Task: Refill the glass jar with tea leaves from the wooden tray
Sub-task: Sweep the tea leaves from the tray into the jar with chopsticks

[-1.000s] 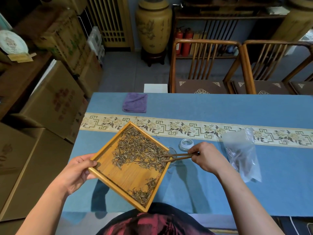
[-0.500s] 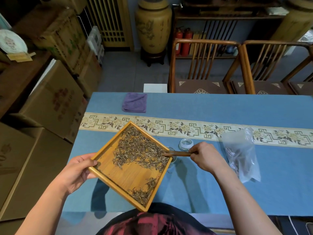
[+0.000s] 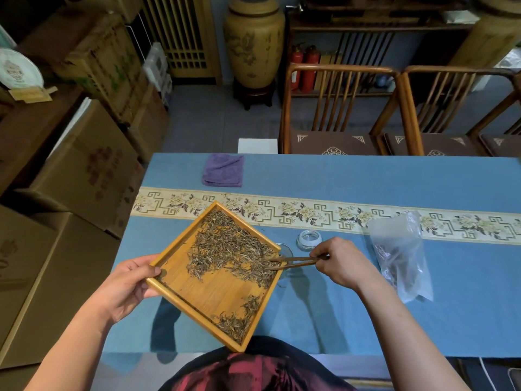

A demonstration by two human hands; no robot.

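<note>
The left hand (image 3: 128, 283) grips the tray (image 3: 197, 294) corner; the right hand (image 3: 339, 262) pinches tongs (image 3: 293, 262), tips spread among tea leaves (image 3: 231, 249). The step looks like raking; next, the leaves must clear the rim just beyond the tips into the jar (image 3: 286, 251).

A folded purple cloth (image 3: 223, 170) lies on the blue-clothed surface (image 3: 338, 176), a clear plastic bag (image 3: 400, 255) lies to the right, and two wooden chairs (image 3: 338, 108) stand behind.

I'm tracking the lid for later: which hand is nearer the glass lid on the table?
Right. The right hand is just beside the glass lid; the left hand grips the wooden tray's far corner.
</note>
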